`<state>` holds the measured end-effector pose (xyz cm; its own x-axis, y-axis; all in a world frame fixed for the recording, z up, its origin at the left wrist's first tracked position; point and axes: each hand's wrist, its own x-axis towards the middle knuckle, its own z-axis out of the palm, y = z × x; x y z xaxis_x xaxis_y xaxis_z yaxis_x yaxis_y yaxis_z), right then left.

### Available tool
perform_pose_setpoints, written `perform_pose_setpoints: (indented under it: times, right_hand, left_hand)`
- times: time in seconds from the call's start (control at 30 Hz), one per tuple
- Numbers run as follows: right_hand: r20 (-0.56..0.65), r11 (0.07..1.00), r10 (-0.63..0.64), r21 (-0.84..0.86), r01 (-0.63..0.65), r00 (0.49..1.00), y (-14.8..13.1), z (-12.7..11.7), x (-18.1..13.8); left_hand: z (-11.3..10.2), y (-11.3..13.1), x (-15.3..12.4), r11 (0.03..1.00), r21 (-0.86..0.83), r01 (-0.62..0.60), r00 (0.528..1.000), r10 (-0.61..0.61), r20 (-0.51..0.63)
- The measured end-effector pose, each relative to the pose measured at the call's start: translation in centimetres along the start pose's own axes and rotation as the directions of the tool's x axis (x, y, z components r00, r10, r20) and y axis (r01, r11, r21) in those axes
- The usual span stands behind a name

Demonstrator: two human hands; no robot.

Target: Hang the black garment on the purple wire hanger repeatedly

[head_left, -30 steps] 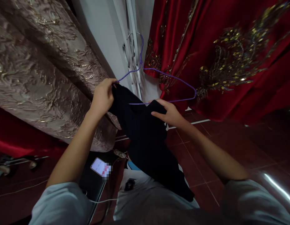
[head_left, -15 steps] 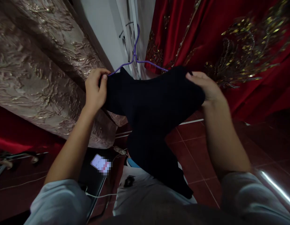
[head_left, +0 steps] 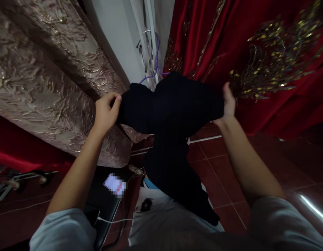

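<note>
A dark navy or black garment (head_left: 169, 108) hangs on a purple wire hanger (head_left: 156, 66), its lower part trailing down in front of my body. My left hand (head_left: 107, 108) pinches the garment's left end between thumb and fingers. At the right end, my right hand (head_left: 229, 106) lies against the cloth edge. One digit stands straight up, off the cloth, and the other fingers are partly hidden. The hanger's hook is up by a white metal stand (head_left: 148, 42); most of its shoulders are covered by the garment.
Beige embossed fabric (head_left: 59, 87) hangs at left and red satin with gold sequins (head_left: 268, 62) at right. A lit phone (head_left: 114, 184) lies on a black surface (head_left: 105, 209) at lower left, with a white cable (head_left: 116, 220) nearby. Red tiles (head_left: 218, 170) form the floor.
My right hand has lifted its thumb from the cloth and turned more upright. The garment's upper edge has shifted and covers more of the hanger. My left hand keeps its pinch, slightly lower.
</note>
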<state>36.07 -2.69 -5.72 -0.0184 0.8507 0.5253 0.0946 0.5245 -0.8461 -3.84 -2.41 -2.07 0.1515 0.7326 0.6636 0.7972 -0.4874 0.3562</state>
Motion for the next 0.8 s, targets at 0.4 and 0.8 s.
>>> perform_pose_setpoints:
  times: [0.4,0.8]
  right_hand:
    - [-0.128,0.972,-0.228,-0.082,0.218,0.965,-8.9,4.5,-7.3]
    - [0.362,0.902,-0.253,-0.247,0.354,0.897,-2.9,6.7,-6.7]
  left_hand:
    - [0.1,9.2,-1.6,0.944,-0.309,-0.111,0.993,0.113,-0.012]
    - [-6.8,10.1,-8.4,0.938,-0.202,0.283,0.567,0.007,0.824]
